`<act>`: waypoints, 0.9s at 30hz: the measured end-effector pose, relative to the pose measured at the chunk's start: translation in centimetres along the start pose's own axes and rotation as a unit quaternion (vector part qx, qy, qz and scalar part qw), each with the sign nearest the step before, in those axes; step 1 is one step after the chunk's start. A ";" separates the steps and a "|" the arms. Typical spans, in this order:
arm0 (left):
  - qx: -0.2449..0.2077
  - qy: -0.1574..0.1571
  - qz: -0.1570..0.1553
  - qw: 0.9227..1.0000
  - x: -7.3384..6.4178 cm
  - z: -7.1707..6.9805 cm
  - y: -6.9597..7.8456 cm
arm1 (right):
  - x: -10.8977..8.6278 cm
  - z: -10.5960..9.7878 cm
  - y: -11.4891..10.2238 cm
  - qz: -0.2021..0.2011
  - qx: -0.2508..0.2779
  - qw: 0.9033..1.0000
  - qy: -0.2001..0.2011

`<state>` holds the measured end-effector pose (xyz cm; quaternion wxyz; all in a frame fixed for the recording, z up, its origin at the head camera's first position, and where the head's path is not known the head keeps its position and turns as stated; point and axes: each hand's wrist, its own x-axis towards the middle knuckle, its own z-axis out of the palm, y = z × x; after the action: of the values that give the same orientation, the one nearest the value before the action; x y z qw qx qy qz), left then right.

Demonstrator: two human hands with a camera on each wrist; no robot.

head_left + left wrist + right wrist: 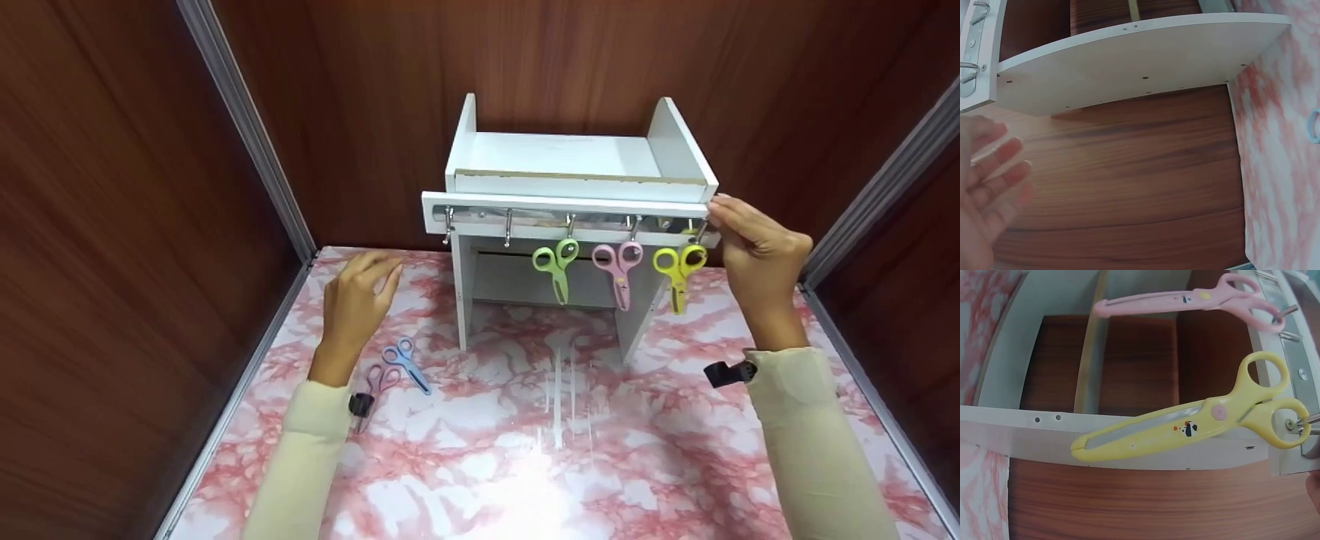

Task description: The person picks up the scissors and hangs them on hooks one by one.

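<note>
My left hand (356,292) hovers to the left of a white shelf unit (562,154), fingers loosely bent and holding nothing; in the left wrist view its fingers (1002,169) are spread below the rail's end. My right hand (765,247) touches the right end of the white hook rail (570,204) with its fingertips. Nearest to it, yellow scissors (679,274) hang from the rightmost hook, large in the right wrist view. Pink scissors (619,270) and green scissors (559,268) hang from hooks further left. The two leftmost hooks (508,227) are bare.
Blue scissors (407,365) lie on the red-and-white marbled table (465,420), beside purple-pink scissors (382,377) partly hidden by the left wrist camera (361,405). Brown wood-grain panels (570,60) with metal edge strips surround the table on the back and sides.
</note>
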<state>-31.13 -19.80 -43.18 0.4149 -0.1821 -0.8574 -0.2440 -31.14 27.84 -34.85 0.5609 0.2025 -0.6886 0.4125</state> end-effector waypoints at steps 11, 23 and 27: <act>0.073 -0.140 -0.181 0.971 -5.8 -0.9 -0.5 | -0.1 0.0 -0.2 0.000 -0.010 1.000 -0.001; 0.083 -0.195 -0.249 0.945 -10.8 -0.6 0.3 | -0.2 0.0 0.0 -0.005 -0.011 1.000 -0.002; 0.080 -0.218 -0.276 0.933 -11.7 -0.7 0.7 | -0.3 0.0 0.0 -0.003 -0.011 1.000 -0.001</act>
<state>-23.43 -20.93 -52.01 0.1470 0.0471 -0.9600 -0.2334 -31.02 27.77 -35.09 0.5638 0.1991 -0.6930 0.4029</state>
